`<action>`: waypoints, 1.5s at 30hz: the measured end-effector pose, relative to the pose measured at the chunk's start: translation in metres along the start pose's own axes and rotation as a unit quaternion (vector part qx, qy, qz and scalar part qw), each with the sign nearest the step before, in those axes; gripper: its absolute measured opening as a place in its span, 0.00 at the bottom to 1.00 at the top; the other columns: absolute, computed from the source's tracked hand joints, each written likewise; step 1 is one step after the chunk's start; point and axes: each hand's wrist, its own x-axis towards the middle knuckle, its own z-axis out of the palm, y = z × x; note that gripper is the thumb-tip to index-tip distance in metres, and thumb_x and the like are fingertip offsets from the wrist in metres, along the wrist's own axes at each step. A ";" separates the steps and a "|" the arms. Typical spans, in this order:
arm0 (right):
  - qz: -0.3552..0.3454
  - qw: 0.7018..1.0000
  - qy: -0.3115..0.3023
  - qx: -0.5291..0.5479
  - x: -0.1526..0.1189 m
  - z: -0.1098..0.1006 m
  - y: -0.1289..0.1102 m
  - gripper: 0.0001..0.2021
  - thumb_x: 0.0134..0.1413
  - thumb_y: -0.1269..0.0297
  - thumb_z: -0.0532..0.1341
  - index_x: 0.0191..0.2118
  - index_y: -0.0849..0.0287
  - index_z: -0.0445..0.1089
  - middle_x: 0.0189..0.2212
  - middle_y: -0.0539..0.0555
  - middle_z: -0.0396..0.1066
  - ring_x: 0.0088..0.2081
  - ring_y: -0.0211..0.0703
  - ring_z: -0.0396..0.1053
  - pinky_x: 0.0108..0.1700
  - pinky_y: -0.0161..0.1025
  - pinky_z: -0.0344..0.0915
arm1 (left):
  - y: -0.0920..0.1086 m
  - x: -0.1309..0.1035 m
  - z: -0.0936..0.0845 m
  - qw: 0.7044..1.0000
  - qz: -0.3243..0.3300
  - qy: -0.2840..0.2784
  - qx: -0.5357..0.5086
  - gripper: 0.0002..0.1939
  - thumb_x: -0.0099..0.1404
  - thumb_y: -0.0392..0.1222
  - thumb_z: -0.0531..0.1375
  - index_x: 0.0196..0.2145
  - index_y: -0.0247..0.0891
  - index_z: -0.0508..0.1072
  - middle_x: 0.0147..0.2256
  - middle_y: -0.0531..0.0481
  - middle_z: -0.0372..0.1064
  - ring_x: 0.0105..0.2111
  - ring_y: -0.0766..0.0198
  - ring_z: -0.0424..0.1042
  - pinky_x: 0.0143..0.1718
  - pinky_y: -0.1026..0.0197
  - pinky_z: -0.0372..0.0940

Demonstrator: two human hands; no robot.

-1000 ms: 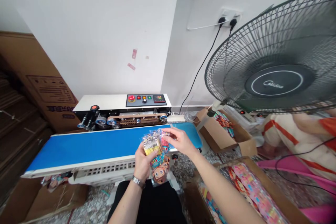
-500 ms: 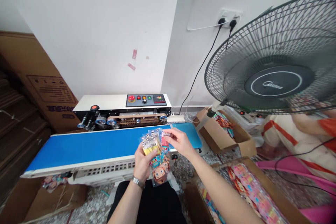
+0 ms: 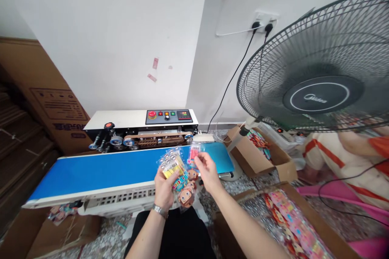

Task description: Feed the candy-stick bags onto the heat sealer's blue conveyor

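Note:
Fanned out in my left hand (image 3: pixel 164 188) are several clear packets (image 3: pixel 174 169) with yellow labels and brown cartoon faces at their lower ends. The fingers are closed around their left edge, with the thumb on top. My right hand (image 3: pixel 207 170) pinches one clear packet with a pink-red label (image 3: pixel 193 154), just right of the fanned ones. Both hands are over the front edge of the blue conveyor belt (image 3: pixel 109 170). Behind the belt stands a white sealing machine (image 3: pixel 121 119) with rollers and a lit control panel.
A large fan (image 3: pixel 322 93) stands at the right. Below it are an open carton (image 3: pixel 249 158) and another carton (image 3: pixel 322 222) of colourful packets. A box (image 3: pixel 69 230) sits under the belt's left end. Part of a person (image 3: pixel 328 158) shows behind the fan.
My right hand has moved slightly down, and its pink-red packet now stands farther from the fanned packets. The packets in my left hand have shifted slightly left and spread more.

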 end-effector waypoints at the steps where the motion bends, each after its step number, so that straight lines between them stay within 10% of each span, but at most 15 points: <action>1: -0.001 1.000 0.024 -0.004 0.008 -0.004 0.004 0.13 0.51 0.53 0.57 0.35 0.59 0.64 0.29 0.52 0.67 0.31 0.41 0.66 0.33 0.35 0.64 | 0.000 0.000 0.000 1.000 -0.002 0.004 -0.003 0.25 0.43 0.38 0.68 0.41 0.37 0.67 0.37 0.46 0.74 0.34 0.57 0.73 0.37 0.56 0.67; 12: 0.037 0.967 0.030 -0.249 0.084 -0.030 0.039 0.11 0.43 0.61 0.59 0.35 0.57 0.67 0.18 0.46 0.66 0.23 0.41 0.66 0.28 0.34 0.60 | 0.005 0.002 -0.001 0.998 -0.053 0.008 -0.034 0.24 0.40 0.37 0.69 0.38 0.36 0.70 0.35 0.46 0.75 0.33 0.55 0.74 0.36 0.54 0.68; 21: -0.001 0.982 -0.184 -0.032 0.024 0.005 -0.013 0.14 0.54 0.53 0.54 0.40 0.57 0.67 0.33 0.52 0.70 0.35 0.41 0.68 0.35 0.36 0.65 | 0.008 -0.001 0.002 0.998 -0.050 -0.003 -0.039 0.23 0.43 0.37 0.68 0.39 0.36 0.69 0.36 0.45 0.75 0.34 0.54 0.74 0.37 0.53 0.68; 28: 0.029 0.976 -0.210 0.054 0.007 0.011 -0.020 0.13 0.49 0.56 0.60 0.39 0.57 0.66 0.33 0.51 0.69 0.36 0.41 0.67 0.39 0.37 0.65 | 0.003 -0.003 0.001 0.999 -0.031 -0.034 -0.026 0.26 0.43 0.38 0.68 0.42 0.36 0.68 0.38 0.43 0.74 0.36 0.53 0.74 0.39 0.52 0.67; 38: 0.017 0.983 0.062 -0.175 0.055 -0.030 0.033 0.13 0.50 0.56 0.54 0.37 0.59 0.67 0.29 0.53 0.71 0.30 0.43 0.68 0.32 0.37 0.64 | 0.007 0.000 0.000 0.995 -0.067 0.021 -0.069 0.20 0.43 0.35 0.68 0.37 0.36 0.70 0.32 0.48 0.75 0.31 0.57 0.74 0.34 0.55 0.69; 45: 0.028 0.959 0.035 -0.281 0.090 -0.028 0.034 0.10 0.47 0.65 0.57 0.37 0.57 0.70 0.25 0.52 0.70 0.28 0.44 0.68 0.34 0.38 0.62 | 0.007 0.000 0.001 0.993 -0.088 0.009 -0.083 0.19 0.44 0.34 0.68 0.36 0.35 0.70 0.33 0.46 0.75 0.31 0.56 0.74 0.37 0.53 0.69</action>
